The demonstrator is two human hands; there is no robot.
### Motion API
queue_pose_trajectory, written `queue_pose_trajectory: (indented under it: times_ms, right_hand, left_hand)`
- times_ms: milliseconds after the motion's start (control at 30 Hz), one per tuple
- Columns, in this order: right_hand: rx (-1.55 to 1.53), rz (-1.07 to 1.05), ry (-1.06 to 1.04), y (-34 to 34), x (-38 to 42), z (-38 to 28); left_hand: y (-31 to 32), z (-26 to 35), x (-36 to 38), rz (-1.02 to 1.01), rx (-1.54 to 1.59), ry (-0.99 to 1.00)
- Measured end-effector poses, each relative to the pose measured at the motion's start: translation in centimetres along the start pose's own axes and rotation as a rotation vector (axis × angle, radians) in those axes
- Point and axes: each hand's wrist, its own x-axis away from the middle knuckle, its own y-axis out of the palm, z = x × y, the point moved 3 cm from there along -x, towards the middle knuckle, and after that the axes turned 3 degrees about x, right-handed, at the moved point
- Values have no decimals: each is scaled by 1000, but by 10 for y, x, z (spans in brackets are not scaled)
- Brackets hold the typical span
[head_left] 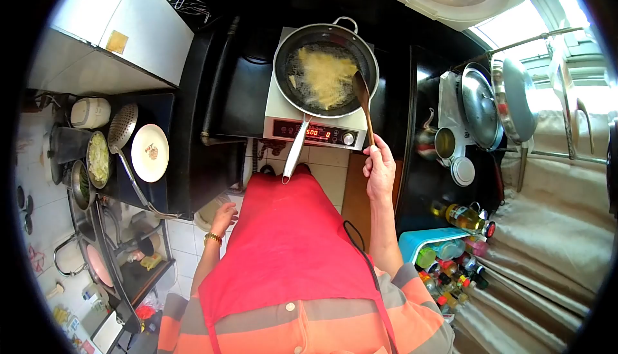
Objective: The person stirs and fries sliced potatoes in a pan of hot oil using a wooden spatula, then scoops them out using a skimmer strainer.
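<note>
One right hand [380, 168] holds one spatula [362, 99] in one wok [325, 69].

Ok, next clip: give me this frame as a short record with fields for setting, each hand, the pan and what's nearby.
setting: kitchen, seen from above; person in red apron
right hand: grips a wooden spatula, its blade resting at the wok's right edge
left hand: hangs at the side, holds nothing, gold bracelet on the wrist
wok: on an induction cooker, yellow food frying in it; display lit
left counter: plate, skimmer, bowl of greens
right counter: lids, bottles
</note>
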Motion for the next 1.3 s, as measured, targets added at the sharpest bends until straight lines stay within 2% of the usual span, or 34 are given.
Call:
queue_pose_trajectory:
  times_ms: [367,467,533,667,1133,1300]
  right_hand:
    - [45,13,-9,-1,3,-5]
    - [180,1,-14,-5,-1,-5]
    - [559,38,-241,-10,-9,-8]
    - [637,36,-310,-13,-18,-15]
    - [752,-3,-351,-3,-16,-20]
    - [887,-5,-432,0,-14,-30]
  left_hand:
    - [4,4,4,-4,-23,-2]
    - [4,4,5,-4,-38,-7]
    - [3,3,4,-6,-44,-9]
    - [1,-2,0,-3,-36,-5]
    - [-3,-5,-2,-8,-14,-11]
    - [-5,-4,-6,-9,-9,-3]
